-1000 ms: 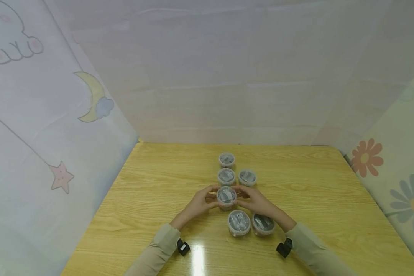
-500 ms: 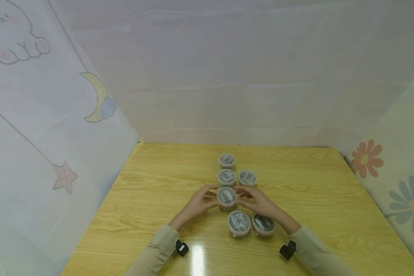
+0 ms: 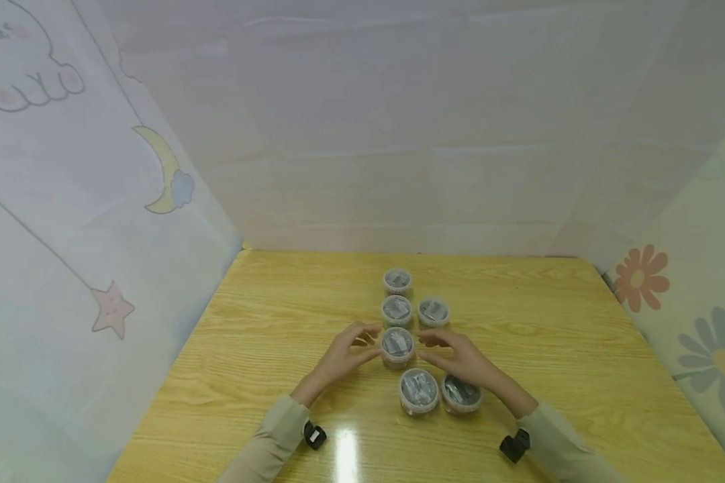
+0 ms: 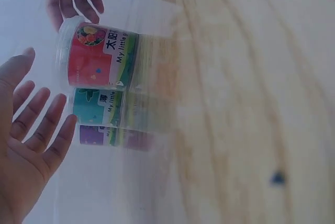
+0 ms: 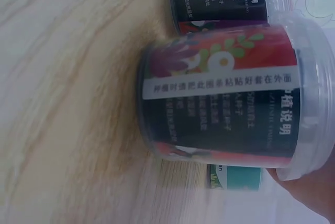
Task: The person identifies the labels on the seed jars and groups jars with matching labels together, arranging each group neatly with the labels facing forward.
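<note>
My left hand [image 3: 346, 354] and right hand [image 3: 459, 357] stand on either side of a round clear-lidded plastic tub [image 3: 397, 345], fingers relaxed and slightly apart from its sides. In the left wrist view this tub carries a red "My little" label [image 4: 91, 56], and the left hand [image 4: 31, 140] shows its palm, fingers spread, holding nothing. Just in front sit two more tubs, one left [image 3: 419, 390] and one right [image 3: 461, 393], the right one partly under the right wrist. A dark-and-red-labelled tub [image 5: 220, 98] fills the right wrist view, hiding most of the right hand [image 5: 311, 190].
Beyond the hands, one tub [image 3: 397, 310] and a farther tub [image 3: 397, 280] line up with the middle one. Another tub [image 3: 433, 311] stands to their right. All rest on a wooden table [image 3: 266, 322] that meets a cloth-covered wall [image 3: 399, 168] at the back.
Both hands have let go of the middle tub and drawn apart, the left slightly leftward and the right slightly rightward. The tubs stay in place.
</note>
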The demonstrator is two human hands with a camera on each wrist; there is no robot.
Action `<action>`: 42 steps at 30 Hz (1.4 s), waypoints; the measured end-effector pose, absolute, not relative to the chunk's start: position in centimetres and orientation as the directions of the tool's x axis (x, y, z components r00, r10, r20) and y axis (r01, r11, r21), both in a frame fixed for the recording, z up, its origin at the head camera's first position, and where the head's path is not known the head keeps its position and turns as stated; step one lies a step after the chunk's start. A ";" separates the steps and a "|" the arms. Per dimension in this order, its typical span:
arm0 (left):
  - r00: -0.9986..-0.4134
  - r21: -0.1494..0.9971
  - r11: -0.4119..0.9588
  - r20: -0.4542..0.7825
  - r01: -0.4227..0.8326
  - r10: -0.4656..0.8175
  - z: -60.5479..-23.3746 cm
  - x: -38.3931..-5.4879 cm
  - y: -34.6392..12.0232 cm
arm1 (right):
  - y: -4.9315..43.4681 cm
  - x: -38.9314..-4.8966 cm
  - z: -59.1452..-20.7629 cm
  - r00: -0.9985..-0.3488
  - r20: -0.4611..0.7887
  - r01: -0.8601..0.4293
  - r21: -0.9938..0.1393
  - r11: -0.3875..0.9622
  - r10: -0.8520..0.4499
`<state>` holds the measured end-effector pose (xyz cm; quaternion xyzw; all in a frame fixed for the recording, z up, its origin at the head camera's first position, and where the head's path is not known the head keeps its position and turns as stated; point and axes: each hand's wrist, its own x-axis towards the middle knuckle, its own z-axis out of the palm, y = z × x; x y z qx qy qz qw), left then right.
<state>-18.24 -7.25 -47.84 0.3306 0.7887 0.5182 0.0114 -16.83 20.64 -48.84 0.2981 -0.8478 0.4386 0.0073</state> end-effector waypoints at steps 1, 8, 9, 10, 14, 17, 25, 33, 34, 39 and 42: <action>-0.775 0.815 0.242 0.342 0.526 0.532 -47.8 -18.2 -7.3 | 20.7 -16.7 -48.8 -0.820 0.280 -0.519 -0.732 0.441 -0.500; -0.734 0.783 0.219 0.390 0.582 0.556 -47.8 -17.8 -7.3 | 21.2 -16.2 -48.8 -0.783 0.310 -0.575 -0.691 0.438 -0.539; -0.731 0.781 0.218 0.393 0.586 0.558 -48.0 -17.8 -7.3 | 21.2 -16.2 -48.9 -0.777 0.312 -0.583 -0.683 0.440 -0.546; -0.726 0.776 0.218 0.397 0.592 0.561 -48.3 -17.8 -7.3 | 21.3 -16.2 -48.9 -0.773 0.313 -0.588 -0.681 0.436 -0.552; -0.716 0.763 0.231 0.392 0.604 0.577 -49.8 -18.2 -7.3 | 21.5 -16.1 -49.2 -0.758 0.318 -0.601 -0.681 0.419 -0.570; -0.698 0.753 0.239 0.376 0.614 0.609 -50.7 -18.4 -7.4 | 21.7 -16.0 -49.3 -0.741 0.323 -0.609 -0.692 0.388 -0.588; -0.629 0.749 0.213 0.326 0.627 0.705 -50.8 -18.3 -7.4 | 22.1 -15.6 -49.3 -0.693 0.283 -0.632 -0.681 0.370 -0.663; -0.586 0.738 0.215 0.287 0.640 0.758 -50.5 -17.9 -7.3 | 22.2 -15.1 -49.0 -0.667 0.209 -0.620 -0.687 0.379 -0.715; -0.581 0.734 0.222 0.277 0.642 0.765 -50.5 -17.9 -7.3 | 22.2 -15.0 -49.0 -0.666 0.201 -0.618 -0.688 0.381 -0.718; -0.551 0.725 0.234 0.234 0.648 0.801 -50.4 -17.5 -7.2 | 22.3 -14.9 -49.1 -0.670 0.161 -0.596 -0.699 0.396 -0.724; -0.537 0.731 0.229 0.217 0.643 0.815 -50.2 -17.3 -7.0 | 22.3 -14.9 -49.1 -0.667 0.155 -0.605 -0.683 0.409 -0.729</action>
